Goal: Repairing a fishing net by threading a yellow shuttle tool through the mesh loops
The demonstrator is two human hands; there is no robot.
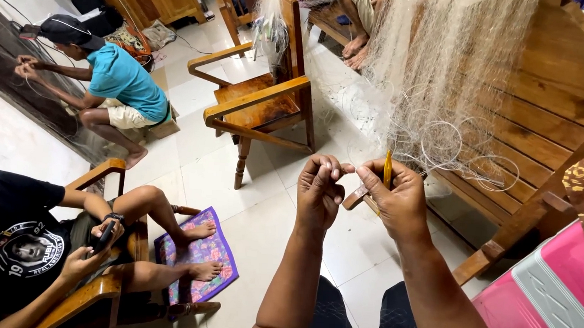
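Above a white tiled floor: a seated person works fine netting with both bare hands raised before the knees.
Left hand: left hand (pixel 319 190) is curled, thumb and fingertips pinched together on a thin strand that is barely visible.
Right hand: right hand (pixel 395 196) grips a slim yellow netting needle (pixel 387 170), held upright between thumb and fingers; the two hands nearly touch at the fingertips.
Net: pale fishing net (pixel 445 65) hangs in a bunch just beyond the hands, draped over a slatted wooden bench (pixel 555 87), with loose loops of line trailing down toward the needle.
Chair: an empty wooden armchair (pixel 258 106) stands left of the net, more netting hung on its back.
Others: a person in a teal shirt (pixel 122 78) crouches on a low stool at far left; a person in a black shirt (pixel 4 245) sits in another chair, holding a phone (pixel 104 236), feet on a purple patterned mat (pixel 201 254).
Lower right: a pink plastic stool (pixel 559 296).
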